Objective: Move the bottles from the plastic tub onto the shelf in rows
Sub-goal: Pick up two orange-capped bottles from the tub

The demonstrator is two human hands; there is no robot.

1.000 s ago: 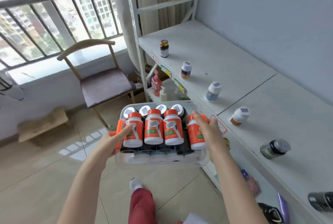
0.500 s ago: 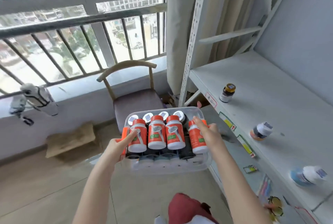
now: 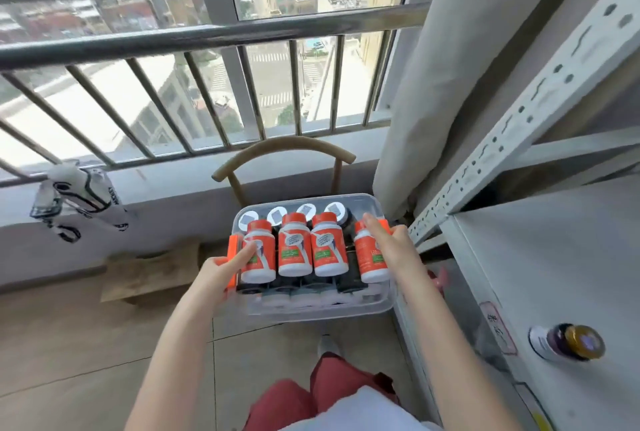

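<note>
Holding the clear plastic tub (image 3: 311, 307) up in front of me, I have one hand on each short side. My left hand (image 3: 221, 269) is clamped round the left edge by the orange latch (image 3: 231, 259), its thumb reaching across to touch the leftmost bottle. My right hand (image 3: 391, 247) is wrapped round the right edge, thumb lying along the rightmost bottle.

Four orange-and-white bottles (image 3: 294, 250) lie side by side across the top of the load, caps pointing away from me. Beyond them, at the tub's far wall, a row of dark bottles with white caps (image 3: 277, 217) stands upright. More bottles are packed underneath (image 3: 287, 293), too crowded to count.

To the right, the pale shelf (image 3: 554, 257) runs close by the tub, which sits just left of its near corner and perforated metal upright (image 3: 519, 112). One small dark jar with a gold lid (image 3: 568, 343) lies on its side on the shelf, well apart from the tub.

Behind the tub are a curved wooden chair back (image 3: 284, 153), a barred window railing (image 3: 207, 35), a grey curtain (image 3: 433, 84) and a printed bag (image 3: 79, 198) on the sill at far left.
</note>
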